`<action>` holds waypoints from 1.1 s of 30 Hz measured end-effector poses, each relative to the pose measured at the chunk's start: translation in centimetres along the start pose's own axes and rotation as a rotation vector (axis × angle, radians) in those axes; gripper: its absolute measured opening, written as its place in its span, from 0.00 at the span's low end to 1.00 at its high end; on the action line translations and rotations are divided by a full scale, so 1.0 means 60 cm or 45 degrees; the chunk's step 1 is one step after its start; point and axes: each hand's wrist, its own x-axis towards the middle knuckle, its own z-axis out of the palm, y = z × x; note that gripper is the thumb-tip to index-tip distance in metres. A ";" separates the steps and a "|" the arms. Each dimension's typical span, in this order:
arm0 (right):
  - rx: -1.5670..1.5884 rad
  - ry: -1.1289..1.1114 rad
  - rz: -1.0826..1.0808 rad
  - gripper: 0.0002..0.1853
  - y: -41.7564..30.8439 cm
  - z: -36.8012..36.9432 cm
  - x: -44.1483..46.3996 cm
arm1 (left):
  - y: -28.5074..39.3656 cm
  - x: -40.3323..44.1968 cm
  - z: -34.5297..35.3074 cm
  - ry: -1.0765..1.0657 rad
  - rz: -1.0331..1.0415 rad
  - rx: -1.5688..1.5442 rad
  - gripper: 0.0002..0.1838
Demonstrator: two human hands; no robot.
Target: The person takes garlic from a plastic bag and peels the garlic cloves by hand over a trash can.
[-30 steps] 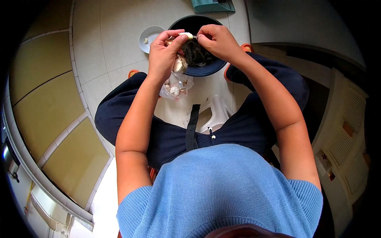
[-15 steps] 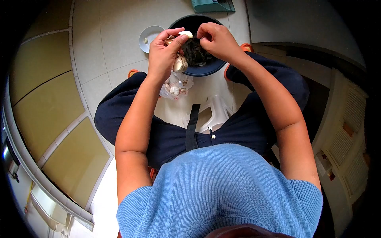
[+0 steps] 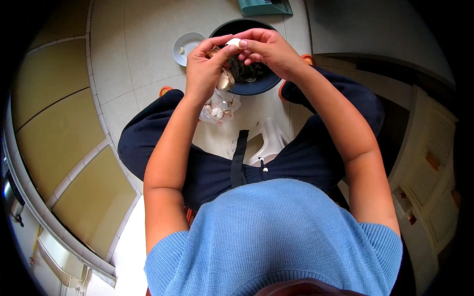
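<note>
Between the fingertips of both hands is a pale garlic clove (image 3: 233, 43). My left hand (image 3: 203, 64) pinches its near end and also keeps a partly broken garlic bulb (image 3: 225, 80) against the palm. My right hand (image 3: 270, 50) has its thumb and forefinger closed on the clove's other end, the remaining fingers curled below. Beneath the hands stands a dark basin (image 3: 261, 88) with dark, wet-looking matter and scraps inside, partly hidden by my hands. Below my left wrist lies a clear plastic bag (image 3: 229, 102) holding several garlic bulbs (image 3: 216, 112).
A white plate (image 3: 181, 40) with a small pale clove on it rests on the tiled floor, left of the basin. A teal dustpan (image 3: 265, 7) is at the top. A white plastic stool (image 3: 270, 135) shows between my legs. Cabinets line the left side.
My right hand has moved left from above the basin, and its thumb and forefinger now meet the clove. My left hand has barely shifted and still holds the clove and bulb.
</note>
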 end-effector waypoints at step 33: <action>-0.229 0.024 0.140 0.09 -0.002 -0.010 -0.001 | -0.006 0.002 -0.011 -0.031 0.136 0.694 0.09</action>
